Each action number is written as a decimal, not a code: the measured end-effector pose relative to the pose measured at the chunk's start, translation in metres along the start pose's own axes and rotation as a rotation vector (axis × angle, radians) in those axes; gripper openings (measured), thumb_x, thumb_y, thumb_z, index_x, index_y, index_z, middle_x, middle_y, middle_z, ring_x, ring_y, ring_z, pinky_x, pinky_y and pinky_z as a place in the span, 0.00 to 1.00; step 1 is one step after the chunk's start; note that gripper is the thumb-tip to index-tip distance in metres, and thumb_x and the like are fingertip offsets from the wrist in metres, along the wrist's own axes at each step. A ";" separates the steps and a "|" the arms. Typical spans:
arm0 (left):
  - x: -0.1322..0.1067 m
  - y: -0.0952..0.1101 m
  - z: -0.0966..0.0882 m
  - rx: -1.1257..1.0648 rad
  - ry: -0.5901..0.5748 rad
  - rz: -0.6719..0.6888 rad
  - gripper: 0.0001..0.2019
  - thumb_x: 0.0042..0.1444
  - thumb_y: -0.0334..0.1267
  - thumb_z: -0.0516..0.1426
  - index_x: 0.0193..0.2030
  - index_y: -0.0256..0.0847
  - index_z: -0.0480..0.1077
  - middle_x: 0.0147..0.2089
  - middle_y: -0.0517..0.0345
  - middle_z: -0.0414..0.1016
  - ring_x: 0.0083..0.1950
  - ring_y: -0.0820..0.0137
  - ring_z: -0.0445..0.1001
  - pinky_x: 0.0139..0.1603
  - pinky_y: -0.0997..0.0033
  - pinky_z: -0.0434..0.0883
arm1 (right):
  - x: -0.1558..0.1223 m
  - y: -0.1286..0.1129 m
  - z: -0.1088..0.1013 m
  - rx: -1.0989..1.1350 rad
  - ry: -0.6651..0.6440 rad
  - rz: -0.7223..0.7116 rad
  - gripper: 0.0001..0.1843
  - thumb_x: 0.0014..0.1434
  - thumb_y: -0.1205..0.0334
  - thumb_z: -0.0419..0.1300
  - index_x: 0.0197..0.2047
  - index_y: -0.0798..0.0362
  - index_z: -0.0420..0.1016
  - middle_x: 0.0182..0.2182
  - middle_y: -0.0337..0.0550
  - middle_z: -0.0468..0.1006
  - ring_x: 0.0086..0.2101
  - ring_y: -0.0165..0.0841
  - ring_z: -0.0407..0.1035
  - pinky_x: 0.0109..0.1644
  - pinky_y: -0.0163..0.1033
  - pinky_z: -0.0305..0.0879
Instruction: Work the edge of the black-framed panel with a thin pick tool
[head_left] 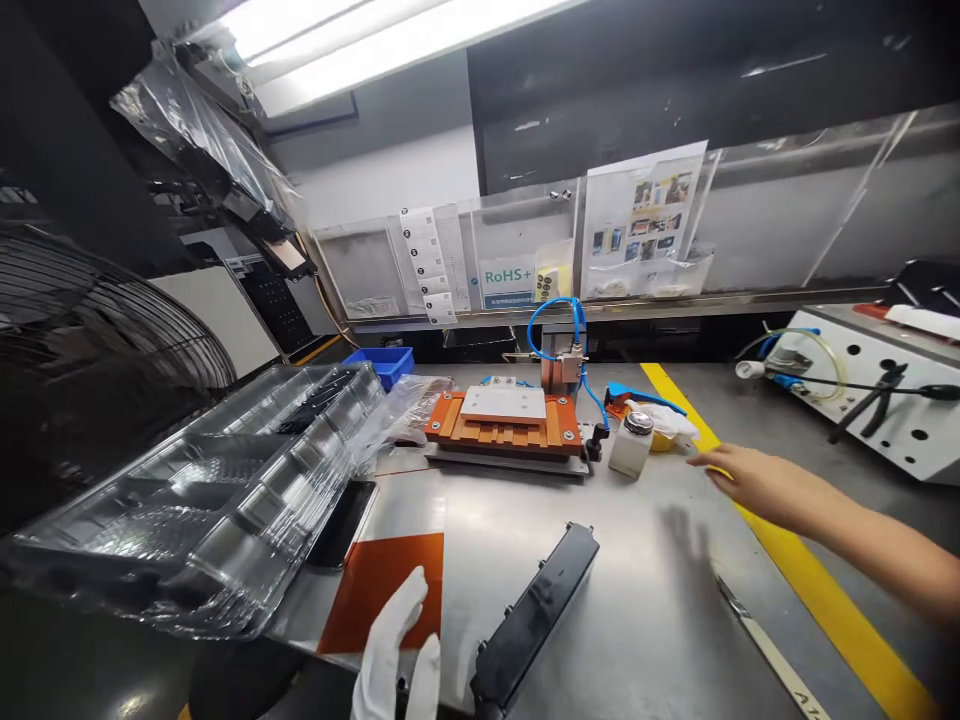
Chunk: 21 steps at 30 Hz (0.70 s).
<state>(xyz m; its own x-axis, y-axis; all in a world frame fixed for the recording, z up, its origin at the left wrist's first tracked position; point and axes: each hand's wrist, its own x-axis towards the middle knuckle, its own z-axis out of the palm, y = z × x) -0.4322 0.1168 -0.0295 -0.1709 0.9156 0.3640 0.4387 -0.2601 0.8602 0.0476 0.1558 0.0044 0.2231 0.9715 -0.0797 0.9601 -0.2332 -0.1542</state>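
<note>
My left hand (pixel 397 655), in a white glove, rises at the bottom edge with its fingers apart and nothing in it, over the near corner of an orange sheet (pixel 375 585). A long black plastic part (pixel 536 610) lies just to its right on the steel bench. My bare right hand (pixel 739 475) stretches out flat over the yellow floor-style stripe (pixel 817 590), fingers extended and holding nothing. It is closest to a yellow object under white cloth (pixel 667 428) and a small white bottle (pixel 631 443).
An orange fixture with a white plate (pixel 504 415) and blue air hoses (pixel 551 315) stands mid-bench. Clear plastic trays (pixel 217 480) are stacked at left, a blue bin (pixel 382 362) behind them. A white box with pliers (pixel 874 400) sits at right. A metal ruler (pixel 765 645) lies near the front.
</note>
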 end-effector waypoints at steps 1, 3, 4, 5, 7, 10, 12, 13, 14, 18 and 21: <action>0.003 0.001 0.000 -0.025 -0.057 -0.031 0.20 0.63 0.50 0.52 0.59 0.49 0.67 0.61 0.51 0.73 0.59 0.57 0.74 0.62 0.49 0.71 | -0.018 0.000 0.005 0.006 -0.036 -0.032 0.22 0.66 0.67 0.47 0.56 0.52 0.77 0.55 0.55 0.77 0.52 0.48 0.72 0.58 0.52 0.65; 0.009 0.006 0.002 -0.052 -0.219 -0.062 0.21 0.61 0.51 0.54 0.58 0.49 0.69 0.62 0.52 0.73 0.63 0.56 0.71 0.67 0.47 0.66 | -0.053 0.000 0.020 0.018 -0.098 -0.042 0.22 0.66 0.66 0.48 0.56 0.53 0.77 0.56 0.54 0.77 0.54 0.46 0.72 0.58 0.47 0.66; 0.012 0.010 0.003 -0.067 -0.288 -0.065 0.21 0.61 0.51 0.53 0.58 0.47 0.70 0.63 0.50 0.72 0.64 0.57 0.69 0.68 0.47 0.64 | -0.069 -0.001 0.028 0.023 -0.129 -0.024 0.22 0.65 0.65 0.48 0.55 0.53 0.78 0.56 0.54 0.77 0.53 0.45 0.73 0.58 0.47 0.67; 0.014 0.016 0.005 -0.077 -0.346 -0.060 0.22 0.61 0.50 0.53 0.59 0.46 0.70 0.64 0.49 0.71 0.66 0.57 0.67 0.70 0.48 0.63 | -0.084 -0.003 0.035 0.031 -0.158 -0.007 0.22 0.65 0.64 0.48 0.55 0.52 0.78 0.56 0.53 0.77 0.54 0.45 0.73 0.58 0.46 0.67; 0.017 0.032 0.012 -0.064 -0.444 -0.027 0.23 0.62 0.48 0.50 0.60 0.43 0.69 0.65 0.48 0.70 0.68 0.59 0.65 0.71 0.51 0.60 | -0.108 -0.009 0.050 0.056 -0.211 0.022 0.22 0.64 0.61 0.48 0.54 0.53 0.79 0.55 0.52 0.78 0.53 0.45 0.73 0.58 0.46 0.68; 0.018 0.060 0.028 0.088 -0.640 0.106 0.25 0.62 0.47 0.50 0.63 0.40 0.67 0.66 0.46 0.68 0.68 0.56 0.64 0.72 0.52 0.59 | -0.132 -0.027 0.066 0.093 -0.234 0.051 0.27 0.66 0.52 0.47 0.59 0.55 0.74 0.51 0.55 0.80 0.48 0.44 0.76 0.55 0.45 0.69; 0.018 0.075 0.044 0.271 -0.790 0.180 0.30 0.59 0.47 0.54 0.67 0.38 0.61 0.66 0.41 0.68 0.65 0.49 0.68 0.67 0.48 0.64 | -0.139 -0.040 0.072 0.094 -0.217 0.084 0.31 0.65 0.51 0.48 0.66 0.56 0.65 0.50 0.56 0.79 0.46 0.45 0.77 0.52 0.47 0.71; 0.018 0.081 0.051 0.370 -0.849 0.184 0.34 0.57 0.45 0.56 0.70 0.37 0.57 0.64 0.37 0.70 0.62 0.45 0.71 0.63 0.44 0.67 | -0.141 -0.046 0.074 0.087 -0.207 0.105 0.32 0.64 0.52 0.50 0.69 0.55 0.61 0.50 0.57 0.79 0.46 0.46 0.77 0.51 0.48 0.71; 0.019 0.085 0.058 0.454 -0.886 0.172 0.37 0.55 0.43 0.58 0.71 0.36 0.53 0.60 0.33 0.73 0.58 0.41 0.73 0.58 0.40 0.69 | -0.141 -0.052 0.075 0.078 -0.196 0.126 0.32 0.64 0.55 0.51 0.69 0.56 0.59 0.49 0.57 0.79 0.46 0.47 0.76 0.51 0.48 0.70; 0.027 0.086 0.061 0.513 -0.914 0.128 0.39 0.53 0.37 0.58 0.72 0.36 0.52 0.49 0.30 0.79 0.51 0.37 0.77 0.51 0.35 0.71 | -0.140 -0.064 0.073 0.062 -0.146 0.222 0.20 0.62 0.66 0.52 0.56 0.60 0.73 0.42 0.59 0.82 0.45 0.48 0.76 0.50 0.51 0.68; 0.030 0.077 0.030 0.333 -0.929 0.086 0.35 0.54 0.42 0.58 0.69 0.43 0.58 0.54 0.40 0.78 0.57 0.46 0.75 0.58 0.44 0.71 | -0.139 -0.069 0.062 0.131 -0.079 0.287 0.12 0.59 0.70 0.54 0.43 0.60 0.76 0.37 0.56 0.81 0.39 0.44 0.77 0.46 0.50 0.69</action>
<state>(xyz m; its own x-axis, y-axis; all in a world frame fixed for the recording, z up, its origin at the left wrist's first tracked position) -0.3773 0.1335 0.0366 0.5710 0.8111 -0.1268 0.6669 -0.3682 0.6478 -0.0602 0.0346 -0.0346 0.4625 0.8604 -0.2139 0.8291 -0.5052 -0.2394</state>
